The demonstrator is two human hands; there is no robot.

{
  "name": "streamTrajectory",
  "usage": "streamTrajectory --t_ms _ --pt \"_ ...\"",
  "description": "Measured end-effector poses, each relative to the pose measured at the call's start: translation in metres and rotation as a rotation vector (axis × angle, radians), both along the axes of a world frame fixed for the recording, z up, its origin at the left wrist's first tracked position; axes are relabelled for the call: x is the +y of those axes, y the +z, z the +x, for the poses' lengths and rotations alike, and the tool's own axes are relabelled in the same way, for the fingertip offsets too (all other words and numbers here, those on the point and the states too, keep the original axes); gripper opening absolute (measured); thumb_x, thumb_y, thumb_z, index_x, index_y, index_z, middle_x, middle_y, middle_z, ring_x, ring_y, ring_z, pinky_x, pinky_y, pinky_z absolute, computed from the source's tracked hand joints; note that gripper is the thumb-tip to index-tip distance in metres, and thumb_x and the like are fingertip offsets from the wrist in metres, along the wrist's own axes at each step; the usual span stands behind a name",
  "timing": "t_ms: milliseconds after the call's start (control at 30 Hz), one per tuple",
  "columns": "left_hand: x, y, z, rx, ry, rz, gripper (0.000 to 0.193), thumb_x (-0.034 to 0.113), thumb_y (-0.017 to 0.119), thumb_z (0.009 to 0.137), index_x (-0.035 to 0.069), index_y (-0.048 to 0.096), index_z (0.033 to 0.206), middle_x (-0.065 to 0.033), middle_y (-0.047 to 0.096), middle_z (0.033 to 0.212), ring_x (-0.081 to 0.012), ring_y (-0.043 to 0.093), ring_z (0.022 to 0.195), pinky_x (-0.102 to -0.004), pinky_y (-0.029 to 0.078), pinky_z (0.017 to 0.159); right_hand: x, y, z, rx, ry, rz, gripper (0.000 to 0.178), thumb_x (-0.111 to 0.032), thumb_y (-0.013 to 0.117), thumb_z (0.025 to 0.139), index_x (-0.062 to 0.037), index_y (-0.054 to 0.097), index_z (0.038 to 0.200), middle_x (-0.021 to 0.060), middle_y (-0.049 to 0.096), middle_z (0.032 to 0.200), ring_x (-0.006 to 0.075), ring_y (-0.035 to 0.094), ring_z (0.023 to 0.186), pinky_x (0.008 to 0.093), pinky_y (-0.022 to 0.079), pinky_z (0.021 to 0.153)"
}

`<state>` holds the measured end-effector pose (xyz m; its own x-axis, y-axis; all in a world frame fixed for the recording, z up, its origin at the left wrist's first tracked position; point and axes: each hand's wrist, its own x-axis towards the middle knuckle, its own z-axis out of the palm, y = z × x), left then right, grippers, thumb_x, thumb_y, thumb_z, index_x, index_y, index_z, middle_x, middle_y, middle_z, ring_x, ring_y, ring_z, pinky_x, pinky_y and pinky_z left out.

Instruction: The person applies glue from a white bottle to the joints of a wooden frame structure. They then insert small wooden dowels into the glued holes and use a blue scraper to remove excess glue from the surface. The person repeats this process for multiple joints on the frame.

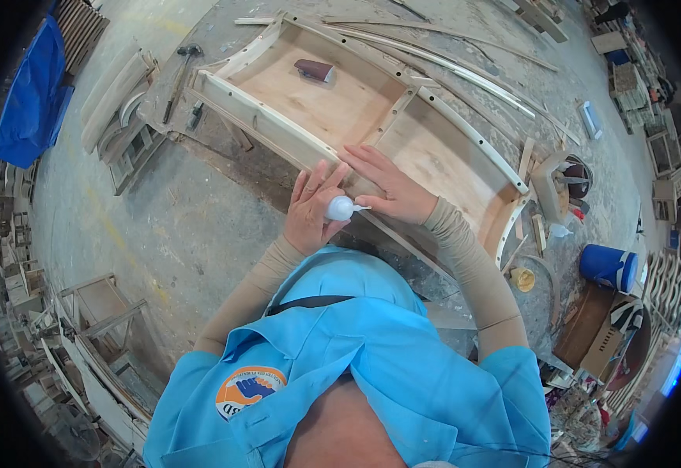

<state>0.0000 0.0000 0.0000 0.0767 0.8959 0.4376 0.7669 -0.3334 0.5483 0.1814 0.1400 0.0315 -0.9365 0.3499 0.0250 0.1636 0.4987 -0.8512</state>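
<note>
My left hand [309, 206] is closed around a small white squeeze bottle [339, 208] whose thin nozzle points right. Its upper fingers rest by the near edge of a curved wooden frame [274, 117]. My right hand [389, 186] lies with fingers stretched out over that same edge, its thumb close to the nozzle. The frame has a light plywood panel [332, 105], a crosspiece and dark holes along its far rail. On the panel lies a dark reddish-brown, roll-like piece [314, 71]. What is under my right palm is hidden.
The frame rests on a worn grey work table. A hammer [176, 84] lies at its left, near curved wooden parts [127, 117]. Long wood strips [465, 58] lie behind the frame. To the right are a round container [577, 176], a yellowish cup [522, 279] and a blue bucket [608, 267].
</note>
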Motion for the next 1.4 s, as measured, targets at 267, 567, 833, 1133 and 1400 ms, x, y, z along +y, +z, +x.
streamTrajectory --t_ms 267,567,833,1133,1400 --pt "0.0 0.002 0.001 0.021 0.001 -0.008 0.041 0.025 0.07 0.08 0.013 0.048 0.113 -0.0067 0.041 0.148 -0.0297 0.023 0.144 -0.0461 0.014 0.115 -0.001 -0.001 0.001 -0.003 0.003 0.005 0.078 -0.034 0.062 0.085 -0.017 0.024 0.151 0.0154 0.021 0.155 0.041 0.014 0.143 0.0496 0.013 0.117" --pt "0.0 0.0 0.002 0.107 0.026 0.031 0.041 0.029 0.07 0.081 0.015 0.047 0.113 -0.0043 0.041 0.148 -0.0287 0.022 0.144 -0.0456 0.012 0.115 -0.001 0.004 0.0 -0.016 -0.004 0.027 0.076 -0.032 0.062 0.085 -0.0162 0.025 0.15 0.0157 0.022 0.155 0.0408 0.014 0.143 0.0491 0.013 0.117" --pt "0.002 0.002 -0.002 0.14 0.004 0.032 0.042 0.03 0.07 0.081 0.015 0.048 0.114 -0.0041 0.042 0.147 -0.0284 0.022 0.144 -0.0454 0.012 0.116 -0.002 0.006 0.0 0.002 -0.016 0.061 0.076 -0.029 0.064 0.084 -0.0139 0.027 0.149 0.0163 0.025 0.153 0.0396 0.018 0.142 0.0475 0.015 0.117" --pt "-0.002 0.0 -0.007 0.02 0.014 0.038 0.035 0.037 0.06 0.089 0.016 0.049 0.115 -0.0049 0.042 0.147 -0.0306 0.025 0.143 -0.0463 0.014 0.115 -0.003 0.007 0.0 0.007 -0.032 0.101 0.075 -0.026 0.063 0.083 -0.0142 0.028 0.149 0.0178 0.028 0.152 0.0405 0.023 0.14 0.0474 0.017 0.117" --pt "0.001 0.001 -0.004 0.081 -0.006 0.033 0.033 0.034 0.062 0.088 0.016 0.05 0.112 -0.004 0.043 0.147 -0.0291 0.026 0.143 -0.0454 0.014 0.115 -0.002 0.006 0.0 -0.03 -0.022 0.07 0.076 -0.033 0.061 0.086 -0.012 0.026 0.15 0.0153 0.024 0.154 0.0366 0.017 0.143 0.046 0.014 0.117"
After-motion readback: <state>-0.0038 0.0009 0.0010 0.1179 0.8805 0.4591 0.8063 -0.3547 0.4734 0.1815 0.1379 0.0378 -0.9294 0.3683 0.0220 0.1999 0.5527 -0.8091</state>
